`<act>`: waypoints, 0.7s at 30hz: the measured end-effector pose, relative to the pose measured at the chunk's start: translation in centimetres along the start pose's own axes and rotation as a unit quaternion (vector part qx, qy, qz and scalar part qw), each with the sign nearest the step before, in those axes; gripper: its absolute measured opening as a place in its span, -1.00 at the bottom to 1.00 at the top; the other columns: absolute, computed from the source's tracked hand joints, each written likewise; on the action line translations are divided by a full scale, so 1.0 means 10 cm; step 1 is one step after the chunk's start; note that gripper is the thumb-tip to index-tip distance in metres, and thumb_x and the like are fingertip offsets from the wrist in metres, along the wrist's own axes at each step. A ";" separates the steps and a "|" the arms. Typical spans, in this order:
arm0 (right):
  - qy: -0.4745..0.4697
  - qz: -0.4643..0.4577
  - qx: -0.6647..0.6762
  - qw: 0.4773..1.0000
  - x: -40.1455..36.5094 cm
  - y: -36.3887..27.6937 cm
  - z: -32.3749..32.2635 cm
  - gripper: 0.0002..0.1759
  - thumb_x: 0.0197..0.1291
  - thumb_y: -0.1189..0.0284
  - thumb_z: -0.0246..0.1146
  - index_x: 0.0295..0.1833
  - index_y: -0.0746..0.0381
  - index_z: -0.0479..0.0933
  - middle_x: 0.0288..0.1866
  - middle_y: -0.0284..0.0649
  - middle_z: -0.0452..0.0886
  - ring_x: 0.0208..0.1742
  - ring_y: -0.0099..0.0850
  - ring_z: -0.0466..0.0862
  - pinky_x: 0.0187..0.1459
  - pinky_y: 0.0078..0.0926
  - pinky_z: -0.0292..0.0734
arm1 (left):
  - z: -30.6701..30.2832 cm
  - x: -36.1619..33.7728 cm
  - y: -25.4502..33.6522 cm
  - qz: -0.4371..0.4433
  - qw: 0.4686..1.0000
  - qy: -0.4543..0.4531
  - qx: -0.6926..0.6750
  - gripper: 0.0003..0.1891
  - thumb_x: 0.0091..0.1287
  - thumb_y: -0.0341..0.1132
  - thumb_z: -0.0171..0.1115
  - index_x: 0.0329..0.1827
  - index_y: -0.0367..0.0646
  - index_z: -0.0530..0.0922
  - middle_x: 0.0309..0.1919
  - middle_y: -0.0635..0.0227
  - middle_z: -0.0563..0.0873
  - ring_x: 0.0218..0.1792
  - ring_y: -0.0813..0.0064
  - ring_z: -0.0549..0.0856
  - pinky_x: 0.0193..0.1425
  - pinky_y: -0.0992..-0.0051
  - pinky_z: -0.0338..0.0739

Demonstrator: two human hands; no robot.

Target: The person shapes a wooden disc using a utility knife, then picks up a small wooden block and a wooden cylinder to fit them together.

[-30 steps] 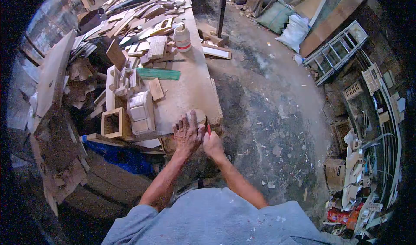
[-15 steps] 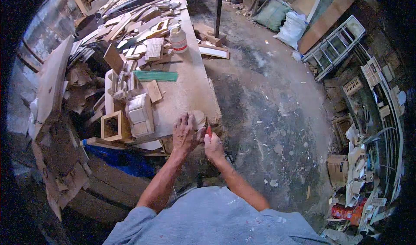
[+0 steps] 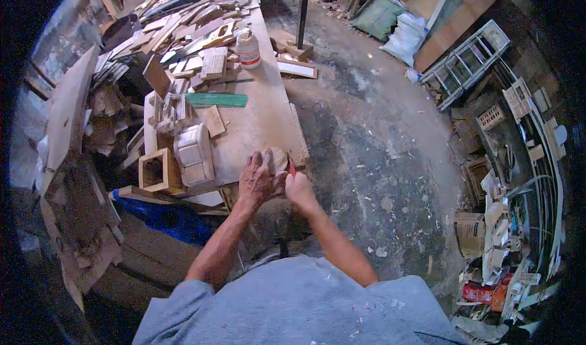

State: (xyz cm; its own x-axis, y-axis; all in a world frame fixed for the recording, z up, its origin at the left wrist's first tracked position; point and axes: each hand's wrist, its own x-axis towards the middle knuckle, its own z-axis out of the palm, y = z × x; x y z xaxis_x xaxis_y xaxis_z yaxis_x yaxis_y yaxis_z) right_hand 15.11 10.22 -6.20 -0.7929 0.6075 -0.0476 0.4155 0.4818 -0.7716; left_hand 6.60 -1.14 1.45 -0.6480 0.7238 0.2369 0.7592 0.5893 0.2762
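Steadying a round block (image 3: 278, 159) under the loosely spread left hand (image 3: 255, 180); gripping a red tool (image 3: 292, 168) (too blurred to name) in the right hand (image 3: 299, 190); risking nicked left fingers (image 3: 256, 158) through a slip.

Dim o/all; fisheye distort., dk grainy corners.

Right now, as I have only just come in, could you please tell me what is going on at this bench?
A person's left hand rests over the left side of a small, pale, rounded piece, apparently wood, near the corner of the light-brown workbench. The right hand grips a slim red tool beside the piece's right edge; its tip is too small to make out. Farther along lie a flat green strip and a white bottle with a red label.
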 end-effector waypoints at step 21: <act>-0.014 0.060 0.069 0.996 -0.28 -0.17 0.02 -0.64 0.39 0.25 0.03 -0.16 0.40 0.45 -0.27 0.32 0.59 -0.17 0.30 0.59 -0.16 0.12 0.47 | 0.30 -0.06 -0.28 0.035 0.995 0.032 -0.082 -0.25 0.06 -0.07 0.46 0.31 -0.22 0.44 0.32 -0.15 0.40 0.22 -0.12 0.48 0.29 0.12 0.44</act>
State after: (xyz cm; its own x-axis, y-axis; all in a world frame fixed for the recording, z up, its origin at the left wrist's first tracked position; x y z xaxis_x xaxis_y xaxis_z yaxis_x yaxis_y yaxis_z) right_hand 16.53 7.53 -4.90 -0.7549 0.6358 -0.1611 0.4435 0.3139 -0.8395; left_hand 5.06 -2.11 -2.23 -0.5999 0.7337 0.3191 0.7863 0.4670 0.4046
